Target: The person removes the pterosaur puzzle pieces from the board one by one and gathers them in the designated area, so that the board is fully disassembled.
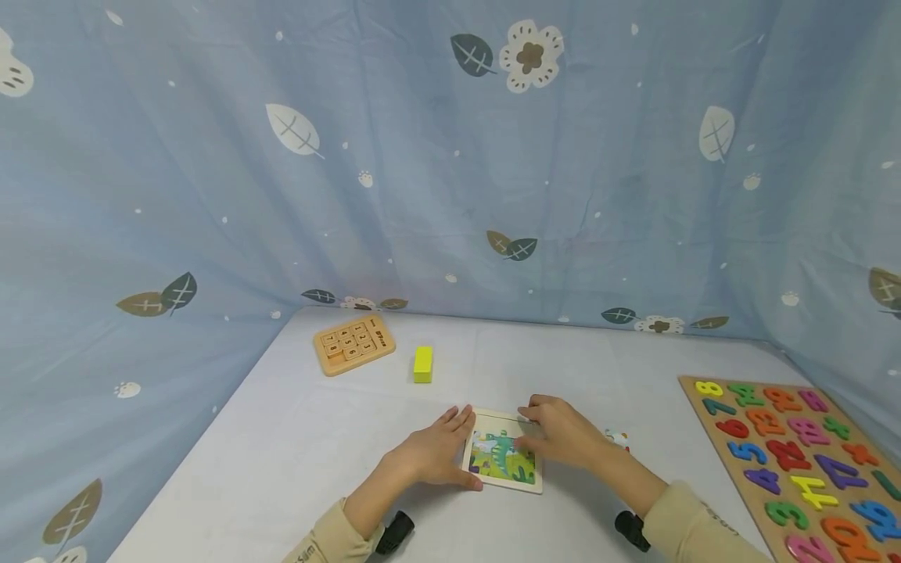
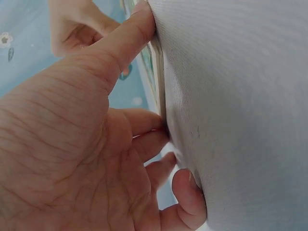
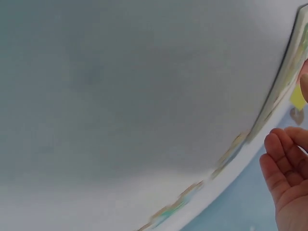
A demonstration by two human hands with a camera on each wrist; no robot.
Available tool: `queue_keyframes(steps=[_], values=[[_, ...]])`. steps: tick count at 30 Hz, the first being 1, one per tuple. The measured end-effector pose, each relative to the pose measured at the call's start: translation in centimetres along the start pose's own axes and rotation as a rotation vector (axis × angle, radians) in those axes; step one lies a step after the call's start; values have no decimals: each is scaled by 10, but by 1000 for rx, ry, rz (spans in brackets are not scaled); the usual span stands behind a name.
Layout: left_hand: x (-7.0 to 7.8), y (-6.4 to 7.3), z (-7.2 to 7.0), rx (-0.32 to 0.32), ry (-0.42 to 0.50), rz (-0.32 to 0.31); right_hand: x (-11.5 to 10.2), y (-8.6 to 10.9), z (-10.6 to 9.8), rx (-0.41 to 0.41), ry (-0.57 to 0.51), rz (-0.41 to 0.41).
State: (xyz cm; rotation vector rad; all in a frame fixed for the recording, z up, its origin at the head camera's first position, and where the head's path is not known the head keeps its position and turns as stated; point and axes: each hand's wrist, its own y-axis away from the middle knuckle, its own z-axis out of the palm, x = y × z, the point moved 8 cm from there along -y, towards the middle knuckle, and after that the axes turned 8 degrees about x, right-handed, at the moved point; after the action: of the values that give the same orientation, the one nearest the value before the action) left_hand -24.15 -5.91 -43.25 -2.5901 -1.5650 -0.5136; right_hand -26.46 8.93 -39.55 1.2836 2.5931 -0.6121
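Observation:
A small wooden picture puzzle (image 1: 501, 457) with a green dinosaur lies on the table in a pale frame. My left hand (image 1: 439, 450) rests along its left side, fingers by the upper corner and thumb at the lower one. In the left wrist view, the left thumb and fingers (image 2: 149, 126) touch the frame's edge. Over the right part of the puzzle is my right hand (image 1: 563, 432), its thumb on the picture and its other fingers bent near the top edge. Loose puzzle pieces (image 3: 175, 204) lie beside the frame, mostly hidden by the right arm in the head view.
A yellow block (image 1: 423, 365) stands behind the puzzle, left of it. Farther left is a wooden sliding number puzzle (image 1: 354, 344). A board of coloured numbers and signs (image 1: 795, 461) takes up the right side. A blue patterned curtain (image 1: 422, 195) hangs behind the table.

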Motion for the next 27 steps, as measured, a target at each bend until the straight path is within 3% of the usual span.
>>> queue_keyframes(steps=[8,22,27], values=[[-1,1,1,-6,0,8,-23,-17,17,-67,-44,-53],[1,2,-1,-1,-18,5,-49,-24,31,-141,-92,-193],[1,4,-2,5,1,-19,-48,-26,34,-152,-114,-159]])
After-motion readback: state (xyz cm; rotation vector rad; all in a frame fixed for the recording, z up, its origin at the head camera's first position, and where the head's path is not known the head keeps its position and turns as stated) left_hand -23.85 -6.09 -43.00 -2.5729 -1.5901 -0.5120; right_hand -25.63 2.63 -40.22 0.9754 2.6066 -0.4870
